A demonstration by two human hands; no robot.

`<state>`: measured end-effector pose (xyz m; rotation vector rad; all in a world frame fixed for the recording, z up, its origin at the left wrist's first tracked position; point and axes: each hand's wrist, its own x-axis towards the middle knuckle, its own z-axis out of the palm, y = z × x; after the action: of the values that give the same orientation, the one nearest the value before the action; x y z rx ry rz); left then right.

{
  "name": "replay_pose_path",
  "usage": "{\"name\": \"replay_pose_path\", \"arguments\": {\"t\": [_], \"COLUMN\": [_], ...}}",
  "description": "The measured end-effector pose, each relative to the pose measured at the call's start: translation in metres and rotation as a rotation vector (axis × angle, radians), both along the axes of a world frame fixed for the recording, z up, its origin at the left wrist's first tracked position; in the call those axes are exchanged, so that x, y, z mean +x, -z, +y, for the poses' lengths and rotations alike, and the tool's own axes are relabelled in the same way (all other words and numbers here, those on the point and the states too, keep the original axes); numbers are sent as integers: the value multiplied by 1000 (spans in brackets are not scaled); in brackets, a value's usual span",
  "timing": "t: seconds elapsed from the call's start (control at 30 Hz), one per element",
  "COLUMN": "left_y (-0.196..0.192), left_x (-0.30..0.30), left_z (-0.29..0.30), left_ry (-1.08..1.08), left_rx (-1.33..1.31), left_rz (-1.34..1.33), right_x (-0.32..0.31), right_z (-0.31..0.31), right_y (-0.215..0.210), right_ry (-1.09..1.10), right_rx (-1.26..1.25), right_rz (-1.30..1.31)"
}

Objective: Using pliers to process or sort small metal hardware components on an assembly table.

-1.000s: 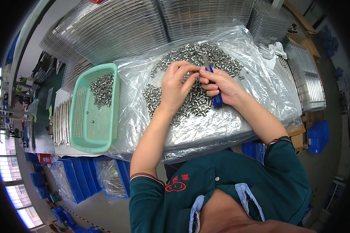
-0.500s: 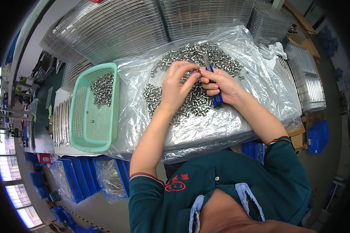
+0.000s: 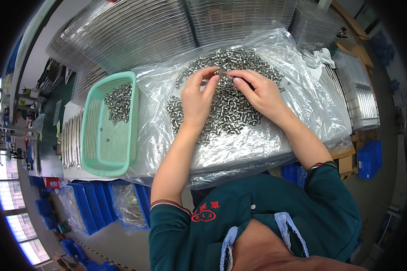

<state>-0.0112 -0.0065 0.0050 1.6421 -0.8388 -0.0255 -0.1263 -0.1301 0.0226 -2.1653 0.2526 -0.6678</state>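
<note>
Over the pile of small shiny metal fittings [image 3: 235, 108], my left hand [image 3: 196, 99] pinches one small metal fitting [image 3: 220, 72] between thumb and fingertips. My right hand [image 3: 265, 97] is closed on a blue utility knife [image 3: 236, 80], most of which is hidden by the fingers. The knife's tip end points left, at or very near the pinched fitting; whether it touches cannot be made out. Both hands are close together, fingertips almost meeting. The loose fittings lie spread on a clear plastic sheet [image 3: 153, 117] over the table.
A green plastic basket [image 3: 133, 131] with a smaller heap of fittings stands to the left. Stacked clear trays [image 3: 135, 36] line the back, and more trays [image 3: 359, 95] stand at the right beside a white cloth [image 3: 319, 58]. Blue bins [image 3: 92, 207] sit below the table's front left.
The knife, upright in my right fist before, now lies across toward the left and is mostly covered by my hand. My hands have spread slightly apart; the fitting has shifted left and away from me.
</note>
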Motion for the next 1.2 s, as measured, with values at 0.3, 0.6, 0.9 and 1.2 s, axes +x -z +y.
{"name": "replay_pose_path", "arguments": {"t": [0.3,0.6,0.9,1.2], "left_y": [-4,-7,-7,-5], "left_x": [3,10,9,4], "left_z": [2,3,3,4], "left_ry": [-56,-117,-98,80], "left_rx": [43,132,120,49], "left_rz": [-374,-750,-676,130], "right_x": [0,1,1,0], "right_z": [-1,-1,-2,-6], "right_y": [0,1,-1,-5], "right_ry": [6,104,179,146], "right_rx": [-175,-430,-603,-320], "right_rz": [-15,-98,-160,-201]}}
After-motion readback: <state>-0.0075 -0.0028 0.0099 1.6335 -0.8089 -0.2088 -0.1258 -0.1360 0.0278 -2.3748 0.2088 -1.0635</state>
